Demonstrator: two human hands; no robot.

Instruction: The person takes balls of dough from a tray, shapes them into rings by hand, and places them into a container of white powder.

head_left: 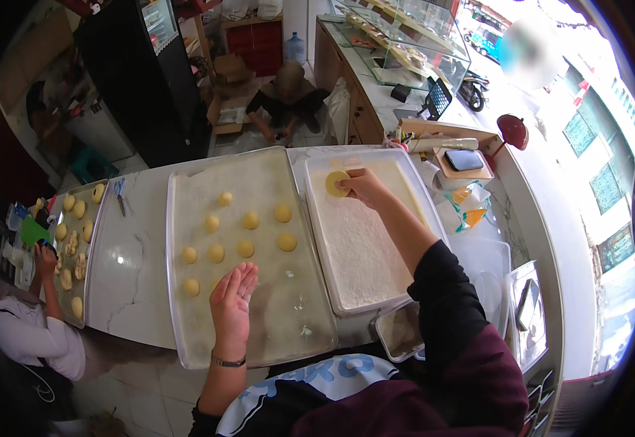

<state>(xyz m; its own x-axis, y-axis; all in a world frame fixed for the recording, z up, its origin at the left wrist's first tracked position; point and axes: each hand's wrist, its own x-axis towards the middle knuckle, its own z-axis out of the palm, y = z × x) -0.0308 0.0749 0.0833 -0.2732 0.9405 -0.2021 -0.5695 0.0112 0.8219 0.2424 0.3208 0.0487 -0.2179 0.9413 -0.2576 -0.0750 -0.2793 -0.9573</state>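
Observation:
My right hand (365,188) pinches a flat round disc of pale yellow dough (336,184) between thumb and fingers. It is above the far end of a white rectangular tub (317,240) with a layer of white, flour-like powder (361,255) in it. My left hand (234,297) is over the near part of a large metal baking tray (266,342), fingers stretched out and nothing visible in it. Several round yellow dough balls (250,220) sit spaced out on that tray. One nearest my left fingertips is partly hidden by them.
A small tub (399,331) stands by my right sleeve. To the right are a plastic packet (470,206) and a phone (464,159). Scissors (119,197) lie left of the tray. A co-worker (33,328) works at another dough tray (77,309); another person (288,102) sits beyond the counter.

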